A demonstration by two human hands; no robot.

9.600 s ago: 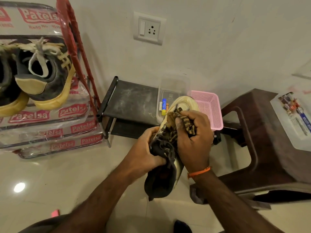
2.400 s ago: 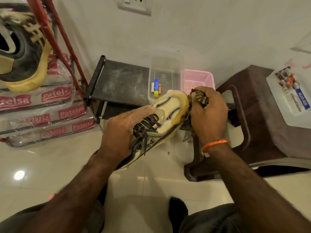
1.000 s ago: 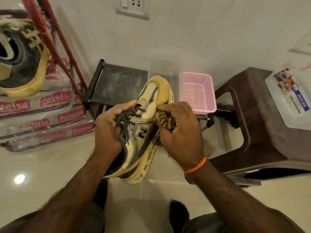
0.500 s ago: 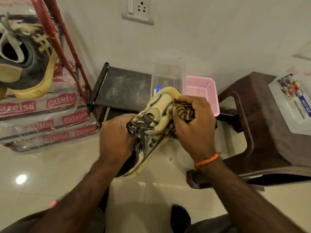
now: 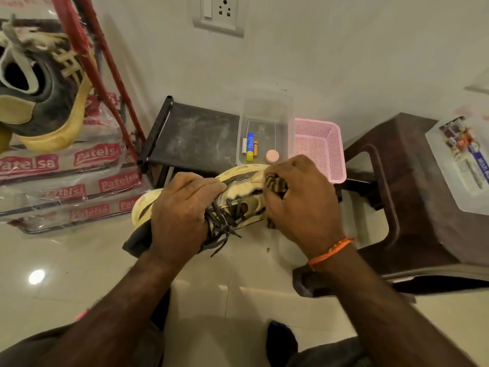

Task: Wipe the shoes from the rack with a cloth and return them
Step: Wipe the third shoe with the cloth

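Two forearms reach in from the near edge. The left hand [image 5: 182,213] grips a cream shoe [image 5: 238,192] over its dark laces, fingers clamped round it and hiding the middle. The right hand [image 5: 301,200] bunches a striped cloth [image 5: 276,182] against the shoe, fingers curled tight; most of the cloth is hidden. Beyond stands a dark low shelf [image 5: 195,136]. Far left, a rack [image 5: 87,51] holds another shoe [image 5: 45,94], cut off by the frame.

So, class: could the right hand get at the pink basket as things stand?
Probably yes. The pink basket sits open-topped just beyond the right hand with nothing between them, but that hand is gripping the striped cloth against the shoe, so it isn't free.
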